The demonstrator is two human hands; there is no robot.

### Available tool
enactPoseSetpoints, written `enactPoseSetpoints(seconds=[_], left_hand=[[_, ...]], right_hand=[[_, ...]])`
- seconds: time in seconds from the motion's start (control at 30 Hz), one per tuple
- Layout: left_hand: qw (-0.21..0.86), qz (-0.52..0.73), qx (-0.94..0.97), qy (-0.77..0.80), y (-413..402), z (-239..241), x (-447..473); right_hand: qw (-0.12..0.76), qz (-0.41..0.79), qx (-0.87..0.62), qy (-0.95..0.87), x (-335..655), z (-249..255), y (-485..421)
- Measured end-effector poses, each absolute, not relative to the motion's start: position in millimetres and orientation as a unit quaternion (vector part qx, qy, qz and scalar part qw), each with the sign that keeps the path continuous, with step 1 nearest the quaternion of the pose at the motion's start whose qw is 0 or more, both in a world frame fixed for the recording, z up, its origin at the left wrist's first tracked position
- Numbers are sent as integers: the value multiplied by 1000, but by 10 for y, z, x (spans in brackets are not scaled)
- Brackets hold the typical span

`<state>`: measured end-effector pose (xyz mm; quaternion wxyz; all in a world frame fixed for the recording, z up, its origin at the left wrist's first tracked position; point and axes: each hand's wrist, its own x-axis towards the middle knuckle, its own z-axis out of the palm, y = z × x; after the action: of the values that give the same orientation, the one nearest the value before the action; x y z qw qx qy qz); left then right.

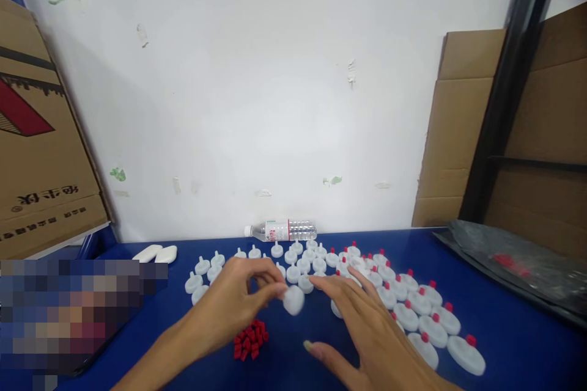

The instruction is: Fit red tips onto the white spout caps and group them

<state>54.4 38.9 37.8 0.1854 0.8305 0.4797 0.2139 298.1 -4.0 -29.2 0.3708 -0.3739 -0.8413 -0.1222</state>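
My left hand point(238, 302) pinches a white plastic cap point(293, 300) at its fingertips, just above the blue table point(504, 342). My right hand point(367, 333) hovers beside it with fingers stretched out, reaching toward the white caps point(293, 263) laid out in front. To the right lie several white caps with red plugs point(426, 311) in rows. A small heap of red plugs point(251, 339) sits under my left wrist.
A clear water bottle point(282, 230) lies on its side against the white wall. Cardboard boxes point(36, 153) stand at the left and cardboard sheets point(463, 128) at the right. A dark plastic bag point(518, 269) lies at the right. Two white oval pieces point(156, 253) rest at the back left.
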Motion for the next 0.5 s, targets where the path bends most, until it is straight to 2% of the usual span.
enactPoseSetpoints(seconds=[0.1, 0.17, 0.3, 0.5], left_hand=[[344, 269, 804, 404, 254, 323, 711], [320, 253, 819, 402, 240, 315, 714], [185, 187, 858, 441, 334, 396, 498], [192, 65, 866, 456, 364, 461, 332]], right_hand=[[386, -79, -330, -858, 2962, -246, -86], [396, -56, -316, -860, 2967, -250, -85], [416, -44, -340, -842, 2978, -296, -55], [418, -33, -344, -840, 2960, -297, -56]])
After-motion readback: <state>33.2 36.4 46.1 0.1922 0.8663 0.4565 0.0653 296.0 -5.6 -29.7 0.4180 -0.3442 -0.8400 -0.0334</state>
